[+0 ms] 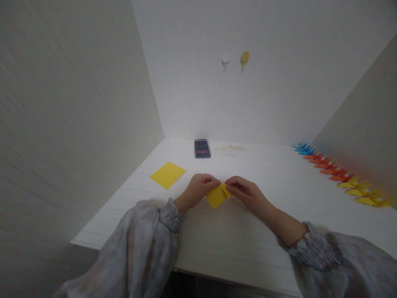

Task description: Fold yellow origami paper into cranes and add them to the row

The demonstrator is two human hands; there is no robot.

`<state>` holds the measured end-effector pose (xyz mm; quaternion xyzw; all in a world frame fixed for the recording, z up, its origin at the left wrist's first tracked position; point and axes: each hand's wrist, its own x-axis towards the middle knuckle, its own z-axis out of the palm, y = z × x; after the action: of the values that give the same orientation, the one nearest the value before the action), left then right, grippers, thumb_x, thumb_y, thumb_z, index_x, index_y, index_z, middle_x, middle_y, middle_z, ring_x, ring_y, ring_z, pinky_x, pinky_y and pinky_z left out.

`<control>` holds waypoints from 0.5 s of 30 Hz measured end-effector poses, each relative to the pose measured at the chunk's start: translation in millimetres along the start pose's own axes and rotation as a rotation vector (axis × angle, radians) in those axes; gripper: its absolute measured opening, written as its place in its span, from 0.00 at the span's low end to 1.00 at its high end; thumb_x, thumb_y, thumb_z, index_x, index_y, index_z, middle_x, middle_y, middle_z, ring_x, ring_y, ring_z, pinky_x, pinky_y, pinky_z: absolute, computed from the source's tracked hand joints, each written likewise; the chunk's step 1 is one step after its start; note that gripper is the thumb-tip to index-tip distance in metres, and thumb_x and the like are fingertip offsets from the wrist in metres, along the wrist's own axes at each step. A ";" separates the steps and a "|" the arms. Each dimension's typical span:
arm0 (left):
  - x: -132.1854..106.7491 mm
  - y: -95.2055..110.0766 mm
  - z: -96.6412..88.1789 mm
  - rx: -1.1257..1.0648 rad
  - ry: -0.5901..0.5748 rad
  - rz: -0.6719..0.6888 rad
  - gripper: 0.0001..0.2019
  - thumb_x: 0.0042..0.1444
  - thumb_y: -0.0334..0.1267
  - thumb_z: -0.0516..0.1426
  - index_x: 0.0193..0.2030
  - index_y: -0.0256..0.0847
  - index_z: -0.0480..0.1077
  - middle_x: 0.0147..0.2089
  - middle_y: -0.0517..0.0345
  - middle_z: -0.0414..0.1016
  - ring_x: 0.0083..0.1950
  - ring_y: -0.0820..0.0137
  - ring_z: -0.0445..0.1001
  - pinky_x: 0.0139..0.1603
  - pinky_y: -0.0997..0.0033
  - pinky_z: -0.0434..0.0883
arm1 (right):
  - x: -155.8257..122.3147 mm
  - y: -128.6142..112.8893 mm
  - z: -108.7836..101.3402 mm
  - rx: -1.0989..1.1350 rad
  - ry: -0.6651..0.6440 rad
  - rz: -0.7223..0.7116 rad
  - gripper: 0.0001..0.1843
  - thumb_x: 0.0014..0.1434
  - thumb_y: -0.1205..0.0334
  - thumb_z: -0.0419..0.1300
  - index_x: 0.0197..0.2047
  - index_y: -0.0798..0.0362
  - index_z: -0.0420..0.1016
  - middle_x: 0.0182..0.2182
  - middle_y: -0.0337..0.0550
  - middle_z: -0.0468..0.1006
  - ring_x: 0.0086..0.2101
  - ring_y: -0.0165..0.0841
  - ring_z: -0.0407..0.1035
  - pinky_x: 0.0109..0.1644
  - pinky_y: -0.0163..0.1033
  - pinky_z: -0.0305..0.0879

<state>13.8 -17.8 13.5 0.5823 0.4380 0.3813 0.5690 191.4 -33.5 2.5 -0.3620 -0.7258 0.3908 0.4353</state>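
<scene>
Between my two hands is a piece of yellow origami paper, partly folded, with a narrow flap at its right side. My left hand pinches its upper left edge between thumb and fingers; a ring shows on one finger. At the right, my right hand grips the flap near the top corner with thumb and fingertips. The fingertips cover parts of the upper edge. Left of my left hand, a flat yellow paper sheet lies on the white table.
A dark, blurred box-like object stands by the back wall. Folded paper cranes in blue, orange and yellow line the right side. A white hook and a yellow hook hang on the wall. Side panels enclose the table.
</scene>
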 end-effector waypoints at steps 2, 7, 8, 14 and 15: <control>-0.3 -1.1 0.4 0.021 0.000 0.016 0.12 0.43 0.43 0.59 0.25 0.35 0.69 0.22 0.62 0.68 0.23 0.78 0.63 0.24 0.77 0.59 | 1.8 3.9 4.4 0.148 0.060 0.109 0.10 0.50 0.56 0.58 0.34 0.51 0.64 0.27 0.38 0.70 0.28 0.29 0.66 0.31 0.35 0.65; -0.6 -1.9 0.2 0.037 -0.011 0.017 0.12 0.44 0.43 0.58 0.25 0.35 0.70 0.23 0.61 0.69 0.23 0.78 0.64 0.25 0.77 0.60 | 4.1 7.1 5.5 0.178 -0.017 0.359 0.13 0.48 0.53 0.58 0.28 0.56 0.69 0.22 0.38 0.71 0.21 0.25 0.64 0.25 0.32 0.61; -0.4 -1.9 0.0 0.032 -0.020 0.009 0.11 0.44 0.43 0.58 0.25 0.35 0.70 0.23 0.61 0.69 0.23 0.78 0.64 0.25 0.77 0.60 | 4.1 7.1 4.6 0.163 -0.015 0.378 0.12 0.48 0.54 0.58 0.28 0.56 0.69 0.22 0.38 0.71 0.20 0.25 0.64 0.24 0.32 0.60; 0.8 -4.4 -0.8 -0.016 -0.079 -0.025 0.13 0.40 0.43 0.61 0.28 0.34 0.70 0.26 0.58 0.71 0.26 0.76 0.67 0.27 0.76 0.62 | 2.7 5.0 2.5 0.065 0.003 0.361 0.12 0.49 0.54 0.58 0.28 0.56 0.71 0.20 0.37 0.71 0.19 0.25 0.63 0.23 0.31 0.59; 1.0 -5.2 -0.9 -0.010 -0.075 -0.031 0.13 0.40 0.42 0.61 0.28 0.34 0.69 0.26 0.58 0.71 0.26 0.76 0.67 0.27 0.76 0.62 | 2.6 4.6 2.7 0.046 0.001 0.359 0.12 0.49 0.54 0.57 0.28 0.56 0.71 0.20 0.37 0.71 0.19 0.25 0.63 0.23 0.32 0.59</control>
<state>12.9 -16.8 8.3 0.5865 0.4232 0.3527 0.5938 188.8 -30.0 -1.4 -0.4760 -0.6400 0.4787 0.3670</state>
